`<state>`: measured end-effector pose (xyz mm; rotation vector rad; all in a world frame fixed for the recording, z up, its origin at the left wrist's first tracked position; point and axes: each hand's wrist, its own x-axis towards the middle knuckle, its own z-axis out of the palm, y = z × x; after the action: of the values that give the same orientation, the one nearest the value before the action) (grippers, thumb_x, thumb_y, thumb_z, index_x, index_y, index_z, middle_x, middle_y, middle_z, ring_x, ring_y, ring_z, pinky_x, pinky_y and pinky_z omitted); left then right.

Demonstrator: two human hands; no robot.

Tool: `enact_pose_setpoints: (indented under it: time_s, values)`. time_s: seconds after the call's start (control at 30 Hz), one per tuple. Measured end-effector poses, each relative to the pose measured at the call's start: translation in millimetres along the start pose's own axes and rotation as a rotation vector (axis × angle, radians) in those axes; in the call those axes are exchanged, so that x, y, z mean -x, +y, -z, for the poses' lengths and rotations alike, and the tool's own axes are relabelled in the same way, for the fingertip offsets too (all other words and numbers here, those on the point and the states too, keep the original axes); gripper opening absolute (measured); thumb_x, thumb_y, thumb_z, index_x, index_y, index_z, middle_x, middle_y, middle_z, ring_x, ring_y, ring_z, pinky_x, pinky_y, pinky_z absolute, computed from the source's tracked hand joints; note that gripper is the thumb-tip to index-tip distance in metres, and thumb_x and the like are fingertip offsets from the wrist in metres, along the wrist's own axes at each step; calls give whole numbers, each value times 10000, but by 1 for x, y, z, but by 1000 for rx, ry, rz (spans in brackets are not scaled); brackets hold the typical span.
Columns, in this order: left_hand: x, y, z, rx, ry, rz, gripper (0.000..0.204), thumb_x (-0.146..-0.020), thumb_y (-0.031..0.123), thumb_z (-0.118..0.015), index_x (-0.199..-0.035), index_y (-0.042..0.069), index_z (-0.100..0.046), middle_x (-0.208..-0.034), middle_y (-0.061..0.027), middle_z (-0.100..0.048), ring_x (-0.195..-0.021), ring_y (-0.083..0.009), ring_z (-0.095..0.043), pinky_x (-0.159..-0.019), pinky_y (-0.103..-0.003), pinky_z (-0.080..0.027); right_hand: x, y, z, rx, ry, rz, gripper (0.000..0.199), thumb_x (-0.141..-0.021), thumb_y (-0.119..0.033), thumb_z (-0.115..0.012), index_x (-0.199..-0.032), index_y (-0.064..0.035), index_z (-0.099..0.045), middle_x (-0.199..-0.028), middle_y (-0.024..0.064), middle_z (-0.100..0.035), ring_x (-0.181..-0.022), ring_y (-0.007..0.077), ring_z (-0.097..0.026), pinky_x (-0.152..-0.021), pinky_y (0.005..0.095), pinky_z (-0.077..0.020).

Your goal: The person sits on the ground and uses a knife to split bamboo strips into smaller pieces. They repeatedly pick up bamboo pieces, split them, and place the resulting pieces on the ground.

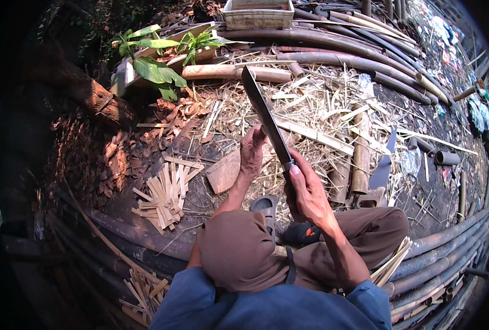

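Note:
My right hand (310, 192) is closed around the dark handle of a long machete (268, 118). Its broad dark blade points up and away, tilted to the left, above my lap. Beside the blade's left edge is my left hand (251, 154), raised with its fingers bent together. Whether those fingertips touch the blade or pinch something thin cannot be made out. Below the left hand, a cut wooden block (223, 173) lies on the ground. A pile of short split strips (164, 195) lies to its left.
Shavings (310, 104) cover the ground ahead, with a bamboo section (361, 157) and a grey blade-like piece (381, 171) at right. Long poles (343, 58) lie behind, near a pale crate (258, 17). More poles (426, 269) flank me. A leafy plant (156, 71) stands far left.

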<state>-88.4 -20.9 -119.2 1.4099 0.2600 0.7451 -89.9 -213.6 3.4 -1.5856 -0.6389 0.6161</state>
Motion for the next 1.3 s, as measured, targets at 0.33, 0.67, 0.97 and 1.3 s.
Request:
enact_pose_setpoints:
  time_s: [0.33, 0.67, 0.97, 1.3]
  values:
    - [1, -3, 0, 5, -13, -9, 567, -965, 603, -469, -867, 62, -609, -739, 50, -468, -711, -65, -401, -663, -243, -328, 4, -2, -9, 17, 18, -34, 434, -1046, -295, -411, -1427, -87, -412, -730, 27, -486, -628, 96, -446, -591, 290, -415]
    - [-1, -3, -1, -19, -27, -66, 508, -988, 530, -494, -758, 78, -528, -719, 46, -427, -684, -64, -365, -617, -245, -299, 6, -17, -12, 206, 39, -97, 410, -1037, -222, -411, -1430, -105, -406, -672, 137, -539, -589, 223, -556, -623, 363, -461]
    - [-17, 18, 8, -237, 166, -404, 453, -1045, 419, -373, -847, 62, -571, -821, -52, -570, -790, -145, -545, -728, -276, -434, 4, -16, -17, 238, 30, -70, 411, -1027, -210, -427, -1429, -126, -410, -649, 168, -542, -600, 283, -589, -634, 379, -466]
    - [-154, 206, -50, -536, -554, -1049, 322, -1029, 268, -456, -1178, 66, -657, -1177, -159, -659, -994, -206, -682, -845, -333, -581, 6, -10, -21, 244, 102, -65, 411, -1032, -211, -416, -1435, -128, -413, -640, 158, -536, -577, 283, -566, -632, 388, -463]
